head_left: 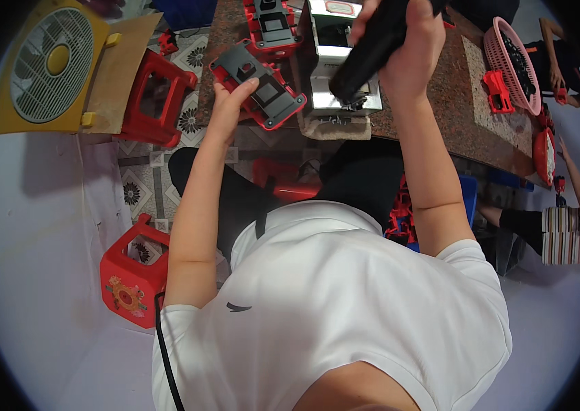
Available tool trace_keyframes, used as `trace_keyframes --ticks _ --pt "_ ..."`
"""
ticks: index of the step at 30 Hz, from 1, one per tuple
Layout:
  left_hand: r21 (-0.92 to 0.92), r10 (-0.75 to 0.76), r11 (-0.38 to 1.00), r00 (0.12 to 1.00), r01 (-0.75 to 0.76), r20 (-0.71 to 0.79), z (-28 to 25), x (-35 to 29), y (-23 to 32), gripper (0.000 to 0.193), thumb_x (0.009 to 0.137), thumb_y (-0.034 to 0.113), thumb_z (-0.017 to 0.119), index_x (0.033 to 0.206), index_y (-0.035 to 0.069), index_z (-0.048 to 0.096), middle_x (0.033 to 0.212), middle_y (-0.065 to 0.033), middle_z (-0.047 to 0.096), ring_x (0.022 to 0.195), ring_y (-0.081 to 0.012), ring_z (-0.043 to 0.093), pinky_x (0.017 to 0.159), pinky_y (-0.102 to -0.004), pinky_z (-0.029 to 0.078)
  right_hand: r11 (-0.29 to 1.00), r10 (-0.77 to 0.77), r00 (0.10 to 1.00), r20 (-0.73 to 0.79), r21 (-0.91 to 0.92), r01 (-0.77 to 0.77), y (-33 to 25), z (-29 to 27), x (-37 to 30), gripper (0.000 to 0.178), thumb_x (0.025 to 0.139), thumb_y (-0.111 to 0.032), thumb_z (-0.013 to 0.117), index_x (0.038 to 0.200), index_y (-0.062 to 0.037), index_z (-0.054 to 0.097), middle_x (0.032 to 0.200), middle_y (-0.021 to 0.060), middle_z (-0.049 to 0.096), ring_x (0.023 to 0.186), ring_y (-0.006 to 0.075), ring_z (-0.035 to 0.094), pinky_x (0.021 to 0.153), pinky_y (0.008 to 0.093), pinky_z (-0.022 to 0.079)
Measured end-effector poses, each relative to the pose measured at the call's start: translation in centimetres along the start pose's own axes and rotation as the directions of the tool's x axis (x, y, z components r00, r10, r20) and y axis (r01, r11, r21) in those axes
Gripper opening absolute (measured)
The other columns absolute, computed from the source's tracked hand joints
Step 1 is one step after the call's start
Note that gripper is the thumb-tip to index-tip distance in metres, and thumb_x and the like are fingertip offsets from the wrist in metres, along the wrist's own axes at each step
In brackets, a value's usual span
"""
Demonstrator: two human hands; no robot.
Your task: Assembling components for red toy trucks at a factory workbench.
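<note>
Left hand (227, 108) has the red-and-grey case (262, 92) by its near edge at about 11:30: thumb on the top face, other fingers mostly hidden, presumably underneath. Grip reads as grasping, not clenched. Case is held tilted, over the near edge of the table (454, 133).

Right hand (412, 58) is wrapped round a black hand tool (376, 55), firm grip, toward 1 o'clock. Its nose points down-left at the near end of the white box (321, 104). Can't tell if the tip touches anything in there; contents too small to make out.

Step in hand, my read: tool at the box, probably collecting a small part, with the case parked beside it. Tool isn't on the case.

Next move likely calls for lifting the nose clear of the box wall, swinging it toward 11 and lining it up with the case, left grip kept steady so the face doesn't rock.

Second case (269, 29) at 12, just beyond the held one; can't tell if they touch. Pink basket (500, 51) at 2, well apart from both hands.
</note>
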State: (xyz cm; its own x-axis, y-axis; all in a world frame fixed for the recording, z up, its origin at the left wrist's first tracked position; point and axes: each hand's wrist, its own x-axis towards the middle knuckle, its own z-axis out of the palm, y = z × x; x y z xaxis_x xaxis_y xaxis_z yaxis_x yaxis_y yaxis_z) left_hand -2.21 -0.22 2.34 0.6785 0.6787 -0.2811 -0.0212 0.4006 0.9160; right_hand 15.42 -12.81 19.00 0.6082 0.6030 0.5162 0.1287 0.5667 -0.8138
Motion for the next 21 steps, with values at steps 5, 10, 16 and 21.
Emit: trace_keyframes --ticks 5,10,16,21 --pt "-0.051 0.033 0.998 0.999 -0.034 -0.009 -0.2 0.9 -1.3 0.071 0.079 0.026 0.072 0.130 0.005 0.027 0.122 -0.0140 0.050 0.108 -0.0225 0.056 0.088 -0.0346 0.050 0.977 -0.212 0.969 0.126 0.014 0.212 0.7 3.5 2.4 0.037 0.092 -0.039 0.060 0.099 -0.0052 0.047 0.071 0.0073 0.059 0.055 0.0130 0.057 0.049 0.0269 0.047" --pt "-0.076 0.075 0.994 0.997 -0.076 -0.017 0.1 0.6 -1.1 0.062 0.081 0.020 0.070 0.128 0.006 0.033 0.119 -0.0118 0.053 0.110 -0.0194 0.054 0.094 -0.0340 0.045 0.955 -0.224 0.964 0.144 -0.166 0.246 -0.3 1.8 -0.9 0.046 0.088 -0.036 0.068 0.112 -0.0031 0.047 0.071 0.0058 0.057 0.058 0.0120 0.056 0.051 0.0264 0.047" --pt "-0.041 0.086 0.996 0.996 -0.085 0.023 -0.5 1.1 -1.3 0.059 0.082 0.022 0.069 0.126 0.006 0.033 0.117 -0.0110 0.054 0.103 -0.0190 0.059 0.086 -0.0323 0.051 0.896 -0.314 0.935 0.164 -0.276 0.349 0.9 -4.0 -4.0 0.053 0.089 -0.038 0.061 0.116 0.0034 0.044 0.084 0.0169 0.061 0.066 0.0203 0.062 0.059 0.0305 0.052" --pt "-0.011 0.015 1.000 1.000 -0.015 0.013 0.1 0.3 -0.5 0.059 0.082 0.026 0.068 0.126 0.008 0.033 0.116 -0.0121 0.054 0.101 -0.0199 0.061 0.078 -0.0344 0.057 0.919 -0.300 0.947 0.118 -0.231 0.320 1.8 -5.3 -5.8 0.063 0.086 -0.045 0.064 0.120 0.0031 0.039 0.086 0.0181 0.060 0.068 0.0217 0.062 0.060 0.0320 0.054"
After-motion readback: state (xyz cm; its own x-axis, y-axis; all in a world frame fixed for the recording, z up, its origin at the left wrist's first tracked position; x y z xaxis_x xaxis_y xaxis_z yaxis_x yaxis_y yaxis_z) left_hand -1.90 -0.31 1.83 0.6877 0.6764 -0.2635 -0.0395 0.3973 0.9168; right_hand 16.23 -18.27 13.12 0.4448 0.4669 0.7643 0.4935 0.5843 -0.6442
